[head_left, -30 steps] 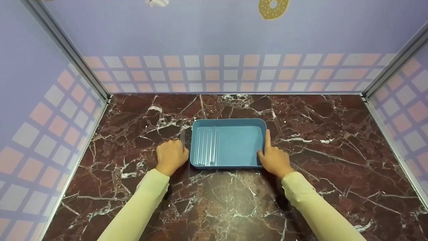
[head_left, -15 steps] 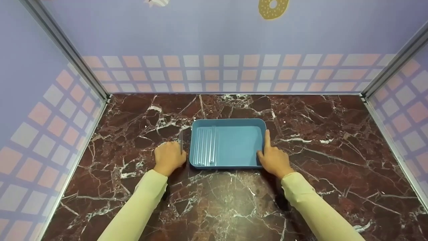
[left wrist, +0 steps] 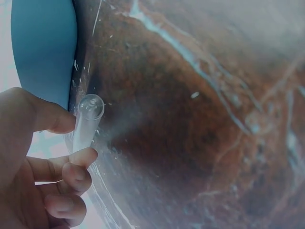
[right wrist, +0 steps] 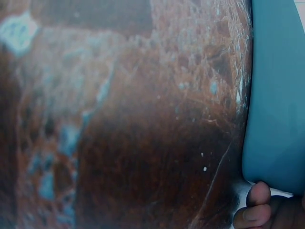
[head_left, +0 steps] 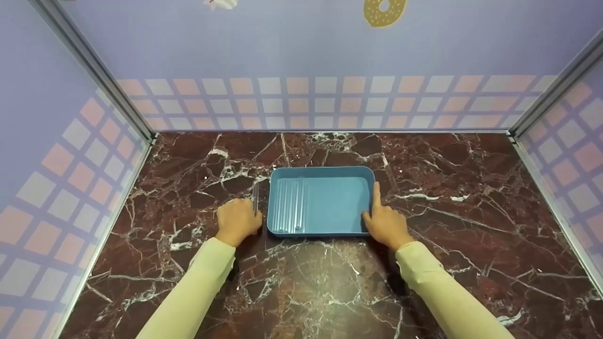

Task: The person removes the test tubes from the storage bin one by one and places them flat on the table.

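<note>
A blue rectangular tray [head_left: 337, 207] lies on the marble-patterned table. Several clear tubes [head_left: 288, 205] lie side by side along its left end, lengthwise away from me. Just left of the tray, my left hand [head_left: 239, 219] pinches one more clear test tube [left wrist: 86, 121] between thumb and fingers. The left wrist view shows that tube's round rimmed end, apart from the tray's wall. At the tray's near right corner, my right hand [head_left: 388, 225] holds the wall, thumb on the inner side and index finger straight along the outside. Its other fingers are curled by the tray's outer side in the right wrist view.
The dark red marbled tabletop [head_left: 471, 197] stretches around the tray on all sides. A lilac back wall [head_left: 301, 52] with pink and white squares closes the far side. Similar panels stand at left and right, joined by metal strips.
My left hand has shifted slightly left with the test tube, widening the gap to the tray a little. The right hand and the tray are almost unchanged.
</note>
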### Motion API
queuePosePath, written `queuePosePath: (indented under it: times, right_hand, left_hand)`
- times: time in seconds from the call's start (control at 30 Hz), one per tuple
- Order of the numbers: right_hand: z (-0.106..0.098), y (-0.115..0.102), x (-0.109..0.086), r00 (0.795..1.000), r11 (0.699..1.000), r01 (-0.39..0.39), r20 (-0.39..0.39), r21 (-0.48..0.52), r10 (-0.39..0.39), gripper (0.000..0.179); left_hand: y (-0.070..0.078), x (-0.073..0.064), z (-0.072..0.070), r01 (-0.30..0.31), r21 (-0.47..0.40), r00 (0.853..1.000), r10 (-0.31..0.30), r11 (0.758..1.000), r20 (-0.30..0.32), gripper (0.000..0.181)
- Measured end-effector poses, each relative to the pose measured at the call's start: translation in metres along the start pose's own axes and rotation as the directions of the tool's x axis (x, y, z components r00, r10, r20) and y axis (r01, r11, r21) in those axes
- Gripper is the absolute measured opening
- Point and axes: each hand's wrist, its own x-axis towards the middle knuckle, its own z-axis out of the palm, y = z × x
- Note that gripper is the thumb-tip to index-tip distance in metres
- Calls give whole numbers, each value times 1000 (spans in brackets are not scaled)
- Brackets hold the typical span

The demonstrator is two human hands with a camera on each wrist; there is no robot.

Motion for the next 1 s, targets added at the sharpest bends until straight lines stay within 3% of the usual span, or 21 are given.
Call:
queuePosePath:
  times: [0.53, 1.0]
  right_hand:
    - [0, -1, 0, 1000, 1000, -5, 13, 4, 5, 82]
    - [0, -1, 1, 1000, 1000, -1, 10, -1, 1, 81]
  left_hand:
    - [1, -2, -15, -5, -3, 1000, 5, 1000, -16, 32]
    - [11, -2, -30, -33, 3, 997, 33, 999, -68, 33]
